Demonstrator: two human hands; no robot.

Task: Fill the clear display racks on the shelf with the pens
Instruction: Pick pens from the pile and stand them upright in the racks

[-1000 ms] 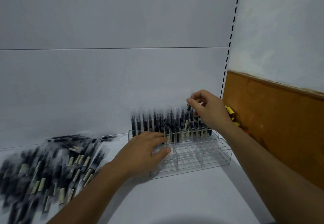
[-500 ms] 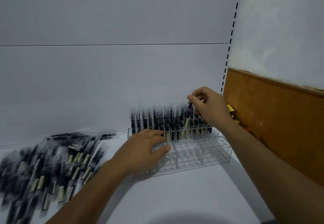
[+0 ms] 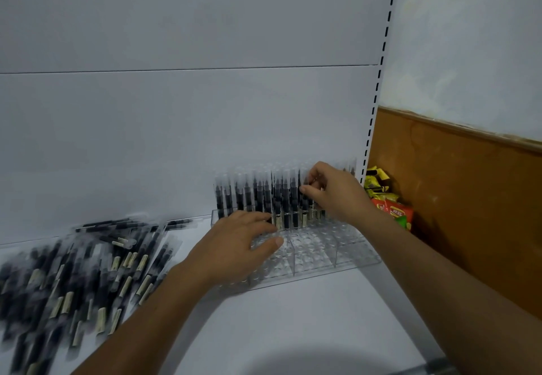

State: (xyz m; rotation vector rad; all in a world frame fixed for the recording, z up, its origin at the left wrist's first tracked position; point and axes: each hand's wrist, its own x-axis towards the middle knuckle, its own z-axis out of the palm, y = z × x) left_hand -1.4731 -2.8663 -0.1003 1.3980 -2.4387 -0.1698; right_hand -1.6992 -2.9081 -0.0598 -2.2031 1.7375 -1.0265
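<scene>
Head view: right hand (image 3: 331, 195) has dropped, fingers pinching a pen (image 3: 302, 205) into the rack (image 3: 337, 253); left hand (image 3: 234, 245), relaxed, steadies it.

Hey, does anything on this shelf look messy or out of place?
Yes. Loose pens lie in a jumbled heap left of the clear rack, crossing at all angles. Bright snack packets sit just right of the shelf upright, odd beside a pen display.
</scene>
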